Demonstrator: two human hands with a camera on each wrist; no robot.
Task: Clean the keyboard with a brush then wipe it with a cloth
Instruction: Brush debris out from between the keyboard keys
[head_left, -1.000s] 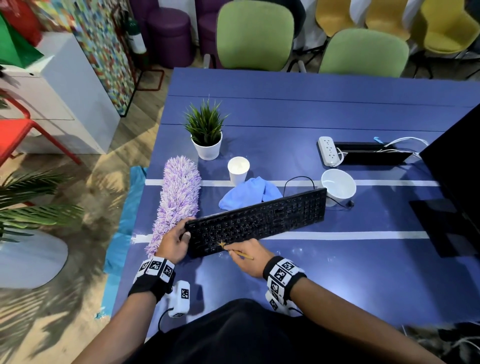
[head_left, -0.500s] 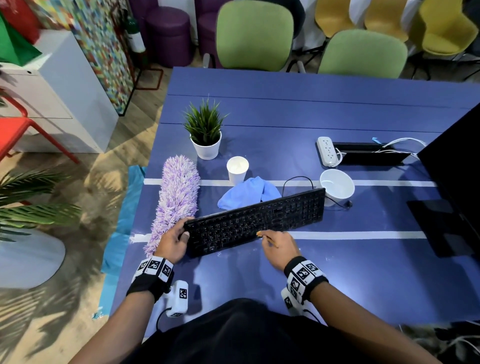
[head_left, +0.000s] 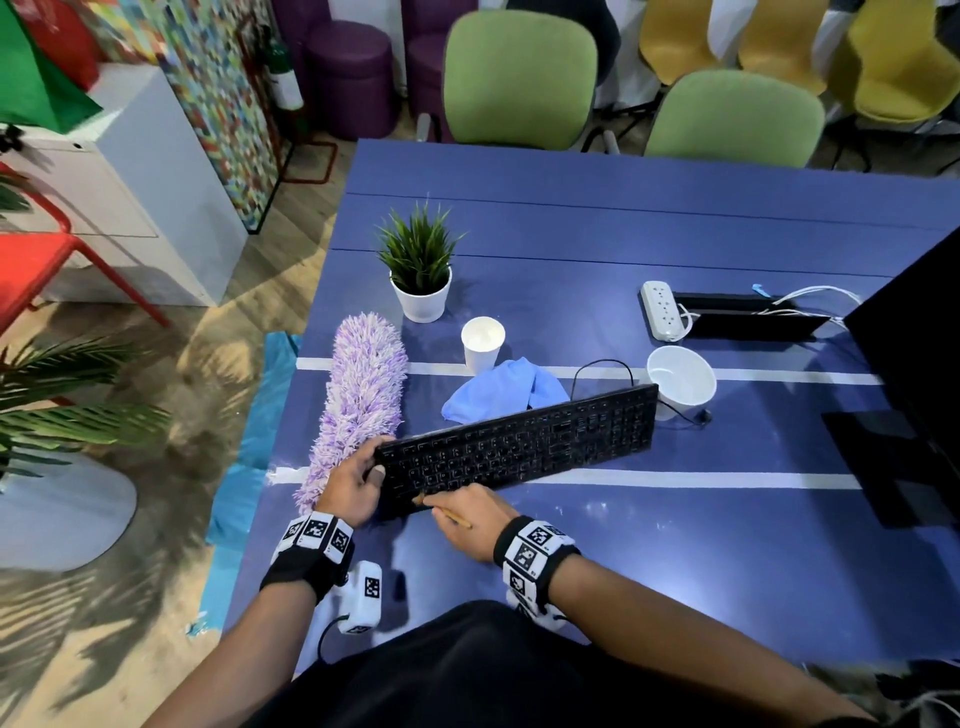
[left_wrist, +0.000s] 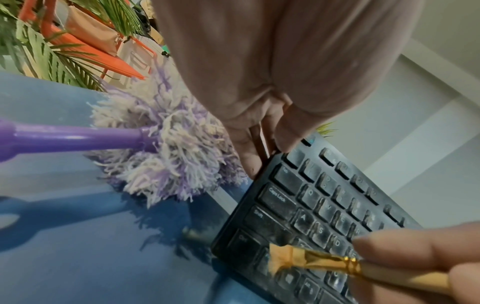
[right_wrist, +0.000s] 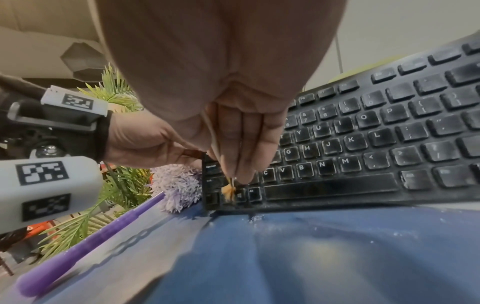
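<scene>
Keyboard (head_left: 519, 447) lies slanted across the table (head_left: 675, 545) near its front left corner, black, keys still filmed with pale dust in the right wrist view. Left hand (head_left: 353, 480) grips the keyboard's left end, thumb on top and fingers curled round the edge, steadying it. Right hand (head_left: 467, 517) pinches a small brush (left_wrist: 311, 261) between its fingertips; the tan bristles rest on the bottom row of keys at the left end, near the front edge. Judgement: brushing step is in progress, early to middle; dust shows on most keys, and specks lie on the table just in front of the keyboard. Blue cloth (head_left: 501, 389) sits bunched behind the keyboard, untouched, so the wipe is not yet begun. Purple duster (head_left: 363, 400) lies along the left edge of the table, touching the left hand's side of the keyboard or just beside it; cannot tell which.
</scene>
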